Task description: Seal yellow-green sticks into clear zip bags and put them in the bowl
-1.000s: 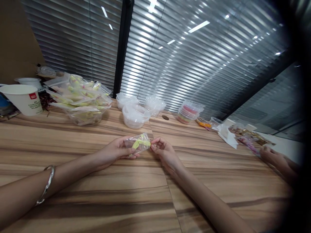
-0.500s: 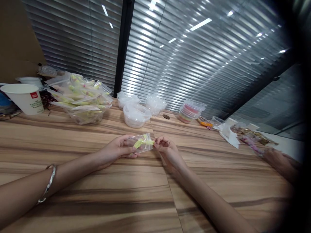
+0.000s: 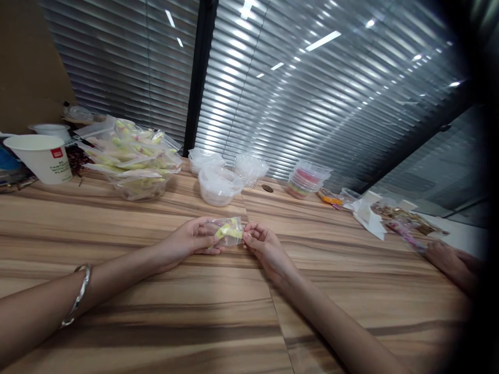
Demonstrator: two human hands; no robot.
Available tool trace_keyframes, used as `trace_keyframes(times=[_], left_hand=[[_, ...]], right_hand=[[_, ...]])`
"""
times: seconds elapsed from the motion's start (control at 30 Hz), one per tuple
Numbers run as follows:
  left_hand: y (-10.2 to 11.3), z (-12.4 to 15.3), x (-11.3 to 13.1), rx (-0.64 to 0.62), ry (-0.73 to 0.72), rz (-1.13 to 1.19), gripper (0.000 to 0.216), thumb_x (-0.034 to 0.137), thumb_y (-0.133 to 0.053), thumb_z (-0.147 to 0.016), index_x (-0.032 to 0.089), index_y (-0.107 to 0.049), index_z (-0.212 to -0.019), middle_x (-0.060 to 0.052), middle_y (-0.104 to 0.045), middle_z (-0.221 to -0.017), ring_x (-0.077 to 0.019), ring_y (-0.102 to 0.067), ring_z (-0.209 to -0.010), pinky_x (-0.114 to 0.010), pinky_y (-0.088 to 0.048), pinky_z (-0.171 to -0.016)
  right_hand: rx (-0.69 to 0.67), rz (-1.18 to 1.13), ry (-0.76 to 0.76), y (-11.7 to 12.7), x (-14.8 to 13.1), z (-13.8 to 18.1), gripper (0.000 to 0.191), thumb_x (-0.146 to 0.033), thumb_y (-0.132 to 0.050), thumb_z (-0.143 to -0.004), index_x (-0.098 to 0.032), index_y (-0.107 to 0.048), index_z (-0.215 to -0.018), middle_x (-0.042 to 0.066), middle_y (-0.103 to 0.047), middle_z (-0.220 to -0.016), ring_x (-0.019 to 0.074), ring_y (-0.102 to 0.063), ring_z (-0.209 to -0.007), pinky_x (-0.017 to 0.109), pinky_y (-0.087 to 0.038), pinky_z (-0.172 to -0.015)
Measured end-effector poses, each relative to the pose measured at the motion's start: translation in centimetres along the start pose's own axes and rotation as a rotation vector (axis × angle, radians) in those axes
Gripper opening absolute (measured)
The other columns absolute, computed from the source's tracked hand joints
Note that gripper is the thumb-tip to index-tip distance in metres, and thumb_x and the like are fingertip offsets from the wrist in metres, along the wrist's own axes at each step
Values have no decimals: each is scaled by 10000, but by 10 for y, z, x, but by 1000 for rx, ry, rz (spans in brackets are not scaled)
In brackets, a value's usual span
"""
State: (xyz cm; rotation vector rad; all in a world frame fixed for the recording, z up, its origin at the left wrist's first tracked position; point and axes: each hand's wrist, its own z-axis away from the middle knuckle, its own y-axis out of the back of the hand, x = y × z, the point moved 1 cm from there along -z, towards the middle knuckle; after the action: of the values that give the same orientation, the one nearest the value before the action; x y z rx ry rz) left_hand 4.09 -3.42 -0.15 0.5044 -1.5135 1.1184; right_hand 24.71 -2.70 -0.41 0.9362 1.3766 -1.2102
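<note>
A small clear plastic bag with yellow-green pieces inside lies just above the wooden table, held between both hands. My left hand grips its left side with fingers curled around it. My right hand pinches the bag's right edge with closed fingers. A silver bangle sits on my left wrist.
A clear bowl heaped with similar filled bags stands at back left, next to a white paper cup. Empty clear tubs and a stack of coloured tubs sit behind. Another person's hand works among wrappers at right.
The bag has been squeezed shorter between my hands; my right hand moved slightly left toward my left. The other person's hand at right shifted a little.
</note>
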Motion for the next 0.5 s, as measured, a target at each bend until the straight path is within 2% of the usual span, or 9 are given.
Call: trace_keyframes(times=[0.3,0.5], left_hand=[[-1,0,1,0,-10,-34,467,250,-720,-721,176,-552,-1149,-76,-677,-968,-162,-660,-823,-319,-500,-821],[0,0,0,-23,-16,-51,472,250,-701,-739,161,-530,-1169,-111,-654,-1034,-174,-647,-865,-331,-488,-833]], right_hand=[[22,178,128,4,2,-3,266,-400,-711,-687,-194,-554,-746,-45,-533,-574,85,-429,-487,215,-309,-477],[75,335,305,2,-6,2,160,-343,-672,-742,-200,-601,-731,2,-591,-705,134,-520,-654,251,-392,-605]])
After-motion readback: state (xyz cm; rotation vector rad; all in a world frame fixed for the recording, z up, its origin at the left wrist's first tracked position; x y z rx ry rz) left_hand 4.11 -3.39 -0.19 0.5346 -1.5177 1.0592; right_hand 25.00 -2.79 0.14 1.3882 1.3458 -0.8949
